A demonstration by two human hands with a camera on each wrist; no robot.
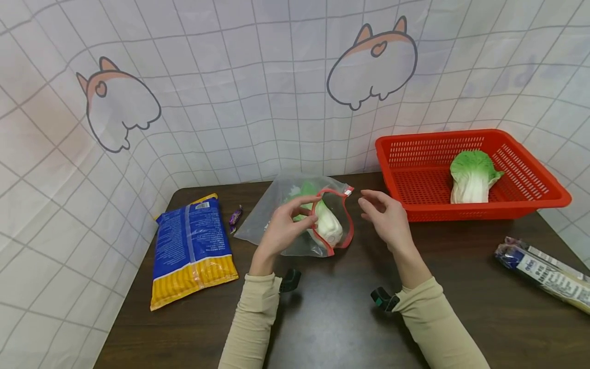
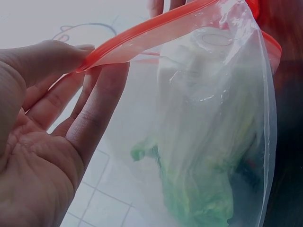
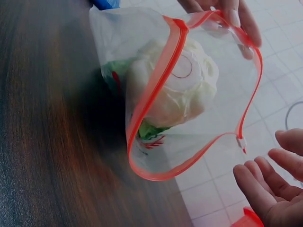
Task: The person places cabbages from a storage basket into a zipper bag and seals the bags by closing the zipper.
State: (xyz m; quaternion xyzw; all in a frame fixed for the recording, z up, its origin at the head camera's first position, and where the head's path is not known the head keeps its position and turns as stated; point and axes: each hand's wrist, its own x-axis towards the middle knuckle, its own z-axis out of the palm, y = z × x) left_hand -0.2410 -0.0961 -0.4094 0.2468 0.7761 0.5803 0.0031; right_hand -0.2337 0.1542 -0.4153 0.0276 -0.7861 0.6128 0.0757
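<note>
A clear zip bag (image 1: 262, 218) with a red zip edge lies on the table, its mouth gaping toward me. Inside it is a small napa cabbage (image 1: 328, 224), the white cut base facing the mouth and the green leaves deeper in. My left hand (image 1: 288, 225) pinches the red edge between thumb and fingers, as the left wrist view shows at the zip strip (image 2: 156, 26). To the right of the bag, my right hand (image 1: 386, 218) hovers with relaxed, slightly bent fingers, close to the zip slider (image 3: 241, 143) but apart from it, holding nothing.
A red basket (image 1: 461, 211) at the back right holds another napa cabbage (image 1: 475, 177). A long plastic-wrapped packet (image 1: 548, 274) lies at the right. On the left are a blue and yellow bag (image 1: 193, 251) and a small purple-wrapped sweet (image 1: 235, 219). A tile-patterned curtain (image 1: 230, 102) hangs behind.
</note>
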